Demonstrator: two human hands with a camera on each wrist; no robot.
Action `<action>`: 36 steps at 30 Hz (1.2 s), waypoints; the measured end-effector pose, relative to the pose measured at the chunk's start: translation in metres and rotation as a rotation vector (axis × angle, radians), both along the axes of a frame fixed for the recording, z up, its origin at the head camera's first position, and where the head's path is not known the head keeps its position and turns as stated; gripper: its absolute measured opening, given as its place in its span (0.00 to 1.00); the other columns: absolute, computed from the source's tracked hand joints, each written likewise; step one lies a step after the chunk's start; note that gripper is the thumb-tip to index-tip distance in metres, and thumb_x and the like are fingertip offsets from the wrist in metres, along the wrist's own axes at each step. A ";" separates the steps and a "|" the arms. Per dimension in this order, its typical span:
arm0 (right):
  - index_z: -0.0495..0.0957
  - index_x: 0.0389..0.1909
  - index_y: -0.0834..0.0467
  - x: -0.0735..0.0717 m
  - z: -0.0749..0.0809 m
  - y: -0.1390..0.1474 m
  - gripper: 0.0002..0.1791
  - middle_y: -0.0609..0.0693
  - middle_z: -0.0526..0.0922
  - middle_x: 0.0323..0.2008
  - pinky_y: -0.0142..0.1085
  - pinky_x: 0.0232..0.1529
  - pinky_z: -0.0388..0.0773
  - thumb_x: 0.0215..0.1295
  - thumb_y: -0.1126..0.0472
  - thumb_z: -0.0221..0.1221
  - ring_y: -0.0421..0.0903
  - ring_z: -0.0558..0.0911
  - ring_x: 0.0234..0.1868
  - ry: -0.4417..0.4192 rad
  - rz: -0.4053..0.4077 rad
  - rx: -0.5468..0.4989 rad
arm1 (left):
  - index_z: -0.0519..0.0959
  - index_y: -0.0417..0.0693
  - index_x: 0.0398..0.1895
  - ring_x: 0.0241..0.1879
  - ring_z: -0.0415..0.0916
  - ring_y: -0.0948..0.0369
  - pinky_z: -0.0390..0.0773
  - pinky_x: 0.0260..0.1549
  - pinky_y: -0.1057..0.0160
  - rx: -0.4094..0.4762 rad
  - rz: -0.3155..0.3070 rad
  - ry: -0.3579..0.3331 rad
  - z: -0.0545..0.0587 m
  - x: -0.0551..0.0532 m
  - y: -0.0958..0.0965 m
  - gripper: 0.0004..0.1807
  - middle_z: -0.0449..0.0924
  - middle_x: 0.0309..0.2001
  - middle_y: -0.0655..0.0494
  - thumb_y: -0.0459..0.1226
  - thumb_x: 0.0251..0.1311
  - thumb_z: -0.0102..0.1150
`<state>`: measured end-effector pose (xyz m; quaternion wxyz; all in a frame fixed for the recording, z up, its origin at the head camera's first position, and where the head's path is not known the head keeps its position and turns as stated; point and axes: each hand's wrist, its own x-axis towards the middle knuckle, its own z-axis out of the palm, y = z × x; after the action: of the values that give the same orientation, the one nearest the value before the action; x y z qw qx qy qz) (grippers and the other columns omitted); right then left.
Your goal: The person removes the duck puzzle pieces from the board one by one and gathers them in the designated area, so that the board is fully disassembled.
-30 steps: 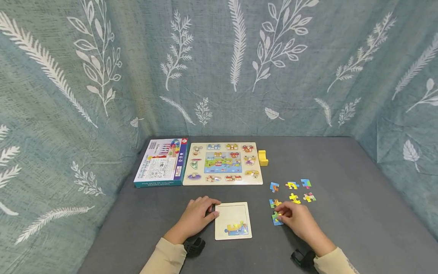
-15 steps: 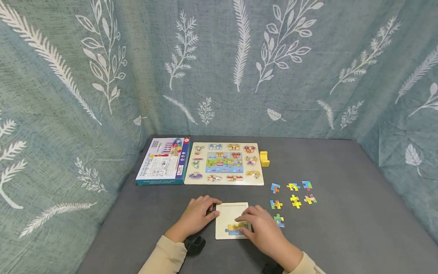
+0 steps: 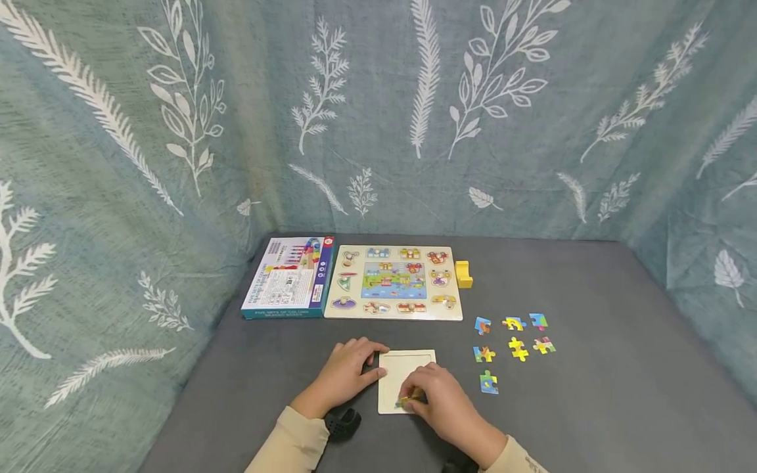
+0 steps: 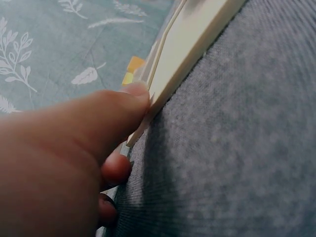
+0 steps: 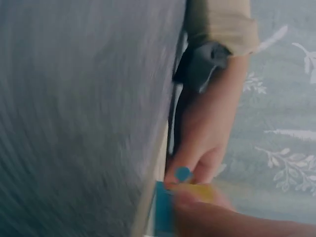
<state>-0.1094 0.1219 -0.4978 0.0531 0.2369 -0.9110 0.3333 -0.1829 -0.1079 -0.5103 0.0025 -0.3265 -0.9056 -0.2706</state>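
My left hand [image 3: 349,371] rests at the left side of a small square wooden puzzle tray [image 3: 402,364], index finger near its upper corner. In the left wrist view the thumb [image 4: 126,106] presses against the tray's edge [image 4: 182,59]. Over the tray's lower part, my right hand [image 3: 443,401] pinches jigsaw puzzle pieces [image 3: 404,401] between thumb and fingers, which hide most of them. Blurred in the right wrist view are a blue part [image 5: 164,212] and a yellow part [image 5: 200,191] of these pieces. Several loose pieces, among them a green-and-blue one [image 3: 488,382], lie right of the tray.
Behind the tray lies a larger wooden peg puzzle board [image 3: 393,279]. A teal-edged box [image 3: 290,276] sits to its left and a yellow block [image 3: 464,274] to its right. A leaf-patterned curtain [image 3: 378,118] hangs behind the grey table [image 3: 568,407].
My right hand has moved left from the loose pieces to the tray and taken hold of the pieces in its lower part. The left hand has stayed at the tray's edge.
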 end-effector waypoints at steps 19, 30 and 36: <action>0.88 0.33 0.57 -0.007 0.007 0.158 0.09 0.47 0.87 0.33 0.34 0.32 0.77 0.55 0.64 0.78 0.41 0.84 0.31 -0.197 -0.435 -0.087 | 0.83 0.53 0.59 0.33 0.61 0.65 0.58 0.41 0.55 -0.011 0.045 -0.039 0.001 -0.005 -0.004 0.19 0.65 0.32 0.67 0.43 0.66 0.72; 0.87 0.30 0.51 0.005 0.004 0.115 0.17 0.41 0.75 0.32 0.41 0.36 0.77 0.42 0.69 0.83 0.44 0.78 0.33 0.241 -0.358 0.059 | 0.84 0.53 0.58 0.32 0.60 0.66 0.57 0.40 0.55 0.002 0.033 -0.062 -0.006 -0.004 -0.001 0.18 0.64 0.32 0.67 0.44 0.67 0.71; 0.88 0.53 0.52 0.010 0.005 0.043 0.20 0.49 0.80 0.51 0.47 0.51 0.79 0.61 0.51 0.76 0.49 0.78 0.52 0.182 -0.071 0.268 | 0.84 0.53 0.57 0.32 0.60 0.65 0.57 0.41 0.55 -0.001 0.036 -0.042 -0.005 -0.006 0.003 0.18 0.64 0.31 0.67 0.44 0.66 0.72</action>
<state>-0.0997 0.1645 -0.4929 0.1150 0.2387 -0.9466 0.1840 -0.1886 -0.1050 -0.5157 -0.0118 -0.3045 -0.9113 -0.2768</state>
